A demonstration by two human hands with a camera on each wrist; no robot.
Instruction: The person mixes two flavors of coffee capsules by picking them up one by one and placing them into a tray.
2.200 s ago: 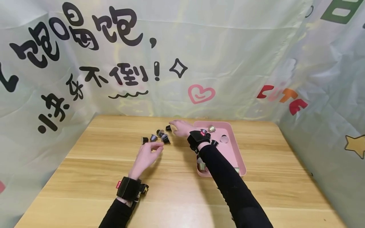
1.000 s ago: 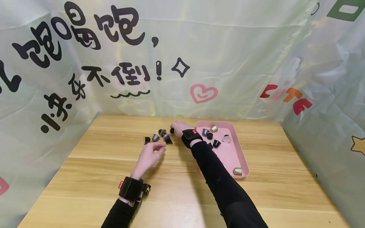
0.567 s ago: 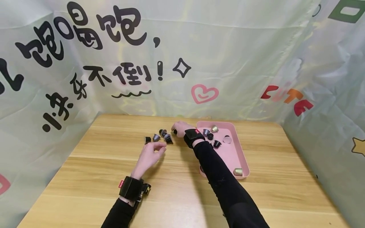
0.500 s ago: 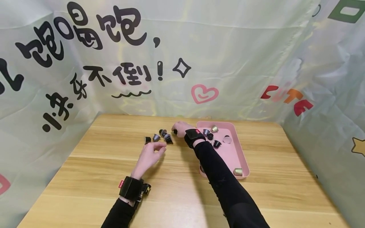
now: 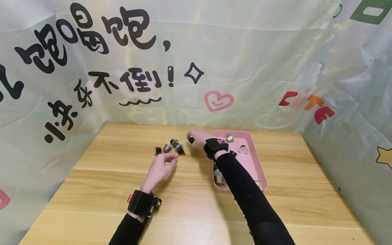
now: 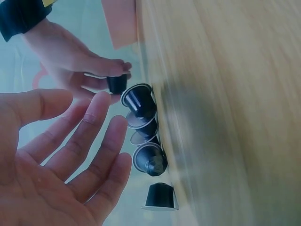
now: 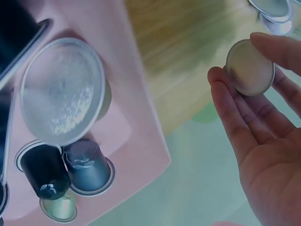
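My right hand (image 5: 199, 138) pinches a black coffee capsule (image 5: 191, 140) just left of the pink tray's back corner. In the right wrist view, the capsule's pale round lid (image 7: 250, 68) faces the camera between thumb and fingers. My left hand (image 5: 158, 168) holds nothing; its fingers are loosely bent, as the left wrist view shows. Just beyond its fingertips lie a black capsule (image 5: 157, 150), a grey capsule (image 5: 167, 148) and a small cluster with another black capsule (image 5: 180, 149). The pink tray (image 5: 262, 175) sits under my right forearm, which hides part of its contents.
Several capsules lie in the tray, among them a gold capsule (image 5: 229, 138) at the back and one with its pale lid up (image 5: 243, 149). A printed cloth (image 5: 260, 68) hangs behind and beside the wooden table (image 5: 183, 211).
My right hand has closed on the black capsule at the back of the group and carried it rightward, close to the tray. My left hand has stayed about where it was.
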